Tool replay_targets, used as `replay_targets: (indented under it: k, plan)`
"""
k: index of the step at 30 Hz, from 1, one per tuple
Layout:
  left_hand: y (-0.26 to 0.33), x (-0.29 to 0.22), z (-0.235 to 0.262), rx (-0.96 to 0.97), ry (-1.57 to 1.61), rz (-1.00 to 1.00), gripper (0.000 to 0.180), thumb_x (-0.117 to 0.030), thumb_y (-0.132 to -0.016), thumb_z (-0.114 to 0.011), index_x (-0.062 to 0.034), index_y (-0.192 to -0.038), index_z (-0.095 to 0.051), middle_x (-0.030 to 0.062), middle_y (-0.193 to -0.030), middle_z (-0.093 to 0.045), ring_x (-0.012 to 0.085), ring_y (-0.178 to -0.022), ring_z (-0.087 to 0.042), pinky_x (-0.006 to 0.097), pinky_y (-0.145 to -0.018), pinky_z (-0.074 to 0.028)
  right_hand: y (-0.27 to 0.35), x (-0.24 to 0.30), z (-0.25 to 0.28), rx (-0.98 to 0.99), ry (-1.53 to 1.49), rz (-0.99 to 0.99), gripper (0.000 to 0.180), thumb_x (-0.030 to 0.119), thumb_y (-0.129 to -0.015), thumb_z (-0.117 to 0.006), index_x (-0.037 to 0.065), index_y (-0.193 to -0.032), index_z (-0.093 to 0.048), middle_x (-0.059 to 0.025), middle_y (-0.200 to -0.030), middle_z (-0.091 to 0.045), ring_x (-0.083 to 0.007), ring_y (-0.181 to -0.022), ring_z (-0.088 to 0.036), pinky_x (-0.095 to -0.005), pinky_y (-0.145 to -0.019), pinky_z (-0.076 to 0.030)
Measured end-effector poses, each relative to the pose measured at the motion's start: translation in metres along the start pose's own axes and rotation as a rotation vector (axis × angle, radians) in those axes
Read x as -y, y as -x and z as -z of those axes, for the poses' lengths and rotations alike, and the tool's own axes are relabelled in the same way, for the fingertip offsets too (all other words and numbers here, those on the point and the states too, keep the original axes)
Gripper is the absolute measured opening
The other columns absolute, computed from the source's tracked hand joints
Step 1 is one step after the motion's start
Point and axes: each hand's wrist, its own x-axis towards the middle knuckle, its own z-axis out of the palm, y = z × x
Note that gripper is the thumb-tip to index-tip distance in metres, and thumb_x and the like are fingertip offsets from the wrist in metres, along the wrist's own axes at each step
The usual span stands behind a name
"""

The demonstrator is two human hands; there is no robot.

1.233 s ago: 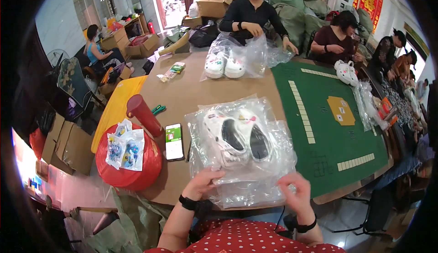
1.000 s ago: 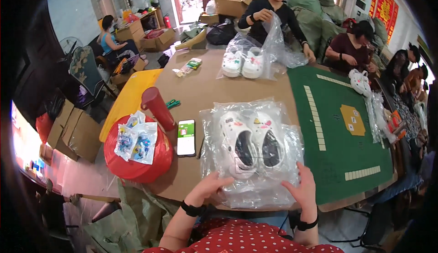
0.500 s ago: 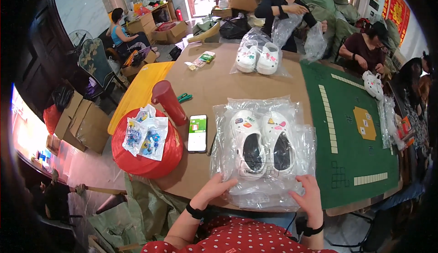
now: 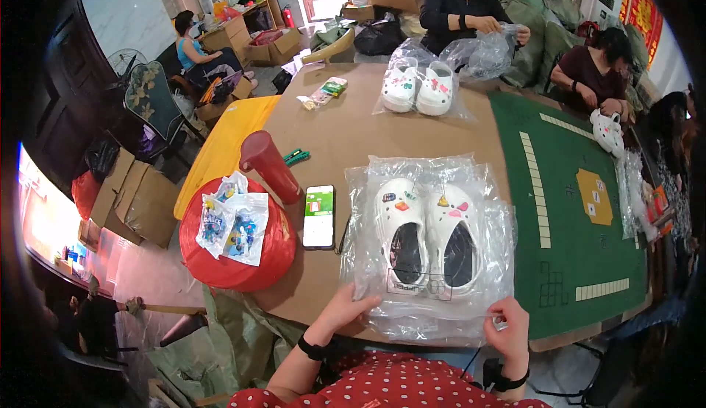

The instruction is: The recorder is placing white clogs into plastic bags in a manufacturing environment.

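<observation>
In front of me a clear plastic bag (image 4: 485, 250) lies on the brown tabletop with a pair of white clogs (image 4: 401, 209) inside. Small colourful charms dot the clogs' toes, which point away from me. At the bag's near left corner, my left hand (image 4: 342, 312) grips the edge, its thumb resting on the plastic. My right hand (image 4: 507, 327) pinches the near right corner between curled fingers. Beyond the bag's left side lies a phone (image 4: 318, 217) with a lit screen.
A red round container (image 4: 198, 268) bears small packets of charms (image 4: 246, 228). Beside it are a red cup (image 4: 268, 165) and a green cutter (image 4: 297, 157). More bagged white clogs (image 4: 434, 88) stand at the far side. A green game mat (image 4: 566, 261) covers the right. Co-workers sit and stand beyond.
My right hand has shifted slightly right and nearer, its spread fingers closing on the bag's corner. The left hand has barely moved. Across the table, a co-worker has lowered a plastic bag.
</observation>
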Motion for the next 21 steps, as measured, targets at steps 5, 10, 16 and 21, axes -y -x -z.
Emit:
replay_targets:
  k: [5, 10, 16, 21]
  plan:
    - [0.029, -0.010, 0.004, 0.007, 0.099, -0.198, 0.074, -0.012, -0.083, -0.078, -0.0023, -0.146, -0.039, 0.0121, -0.117, -0.062, 0.0146, -0.101, -0.062, 0.027, -0.069, -0.055, 0.006, -0.013, 0.010, -0.080, 0.039, -0.018, 0.018, 0.002, -0.069, -0.070, 0.005, -0.086, -0.065, -0.0090, -0.078, -0.058, -0.0211, -0.063, -0.056, -0.0304, -0.058, -0.045]
    - [0.059, -0.002, 0.016, -0.034, 0.277, -0.242, 0.087, 0.005, -0.080, -0.075, -0.0066, -0.152, -0.027, 0.0127, -0.120, -0.061, 0.0181, -0.103, -0.063, 0.030, -0.077, -0.056, 0.007, -0.006, 0.019, 0.074, -0.221, -0.070, 0.022, 0.004, -0.070, -0.070, 0.001, -0.091, -0.066, -0.0049, -0.080, -0.058, -0.0146, -0.069, -0.052, -0.0269, -0.063, -0.043]
    - [0.069, 0.001, 0.018, -0.229, 0.221, -0.207, 0.066, 0.004, -0.085, -0.070, -0.0028, -0.144, -0.040, 0.0080, -0.090, -0.066, 0.0143, -0.080, -0.067, 0.027, -0.074, -0.056, 0.016, -0.024, 0.001, -0.040, -0.527, -0.380, 0.017, 0.002, -0.086, -0.067, -0.001, -0.103, -0.064, 0.0005, -0.086, -0.061, -0.0049, -0.076, -0.052, -0.0204, -0.070, -0.044]
    - [0.072, 0.006, 0.023, -0.205, 0.253, -0.172, 0.062, 0.004, -0.084, -0.071, -0.0014, -0.139, -0.044, 0.0052, -0.082, -0.064, 0.0104, -0.071, -0.062, 0.023, -0.065, -0.051, 0.018, -0.029, 0.008, -0.051, -0.668, -0.430, 0.026, 0.001, -0.086, -0.069, 0.001, -0.110, -0.059, 0.0024, -0.086, -0.059, -0.0042, -0.076, -0.053, -0.0193, -0.070, -0.043]
